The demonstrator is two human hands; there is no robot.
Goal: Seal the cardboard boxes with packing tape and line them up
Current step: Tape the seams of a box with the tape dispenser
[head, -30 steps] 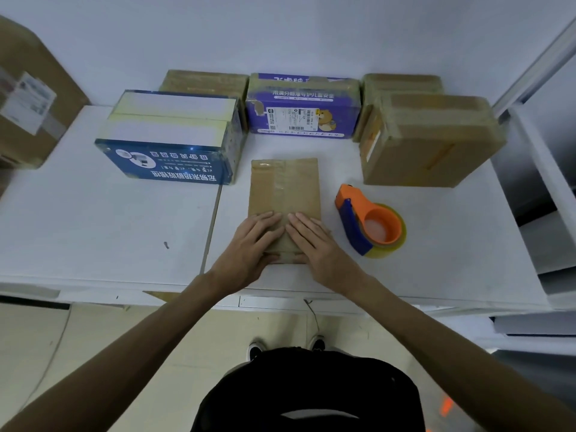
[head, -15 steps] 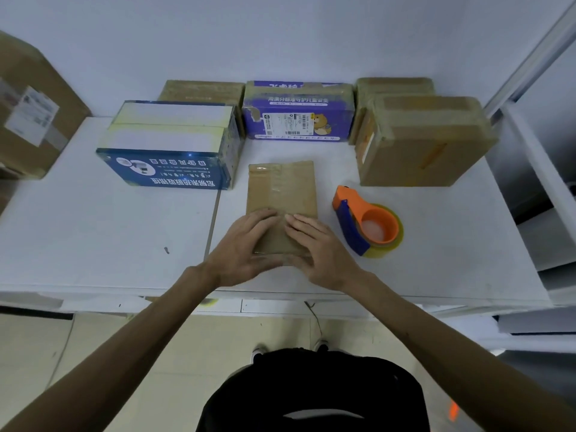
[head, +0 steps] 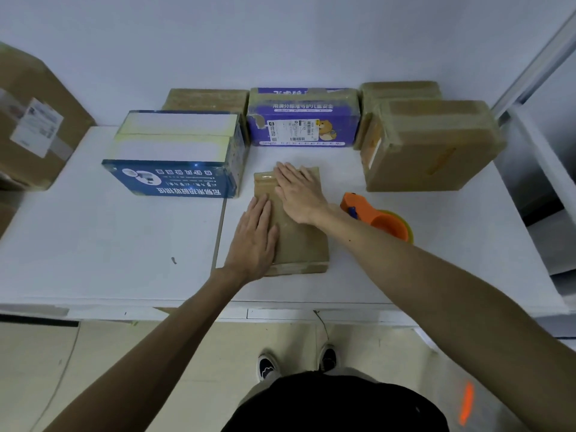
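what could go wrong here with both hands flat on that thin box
The forearm of the right hand passes close by the tape dispenser; drawing back could knock it. The thin box lies near the front edge of the table, so a push from the left hand might slide it off.

Both arms are extended forward; the left hand [head: 254, 241] and right hand [head: 299, 194] are pressed flat, fingers [head: 264, 208] straight, the right farther ahead.

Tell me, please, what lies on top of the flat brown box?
Both hands lie flat on the brown box: left hand nearer, right hand farther. What the palms cover is hidden.
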